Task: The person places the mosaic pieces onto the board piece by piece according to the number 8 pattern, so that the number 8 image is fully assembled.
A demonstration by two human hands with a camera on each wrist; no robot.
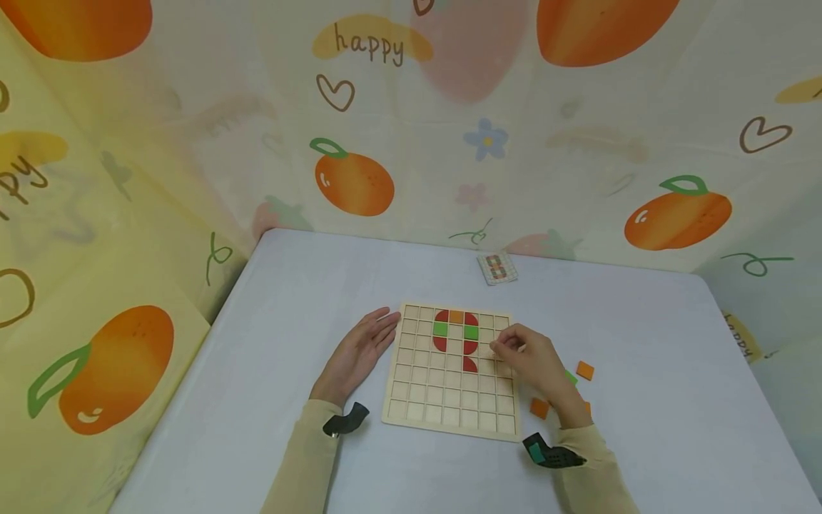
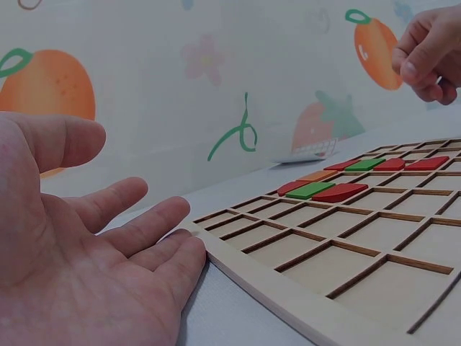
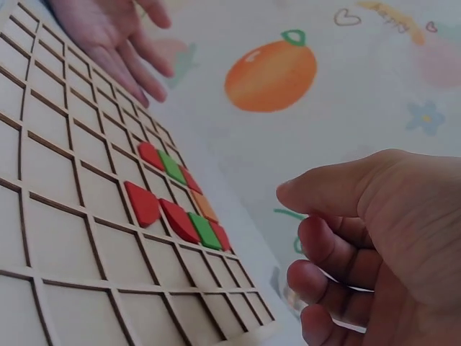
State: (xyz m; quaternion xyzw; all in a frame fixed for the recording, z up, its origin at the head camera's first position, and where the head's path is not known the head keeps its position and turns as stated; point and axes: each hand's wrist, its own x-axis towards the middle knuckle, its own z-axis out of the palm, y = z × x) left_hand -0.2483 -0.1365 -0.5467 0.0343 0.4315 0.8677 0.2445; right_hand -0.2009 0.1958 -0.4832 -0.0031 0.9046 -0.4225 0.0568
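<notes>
A wooden grid board (image 1: 417, 412) lies on the table with red round-edged pieces (image 1: 471, 364), green squares (image 1: 471, 333) and an orange square (image 1: 456, 316) set in its far cells. My left hand (image 1: 359, 350) is beside the board's left edge, palm turned toward it. In the left wrist view its fingers (image 2: 162, 223) are extended, tips at the wooden rim. Over the board's right side hovers my right hand (image 1: 529, 357). The right wrist view shows its thumb apart from loosely bent fingers (image 3: 317, 281), with no piece visible between them.
Loose orange squares (image 1: 585, 370) and a green piece (image 1: 571, 378) lie right of the board, partly hidden by my right forearm. A stack of pattern cards (image 1: 497, 268) sits near the table's back edge. A fruit-printed curtain (image 1: 411, 143) hangs behind the table.
</notes>
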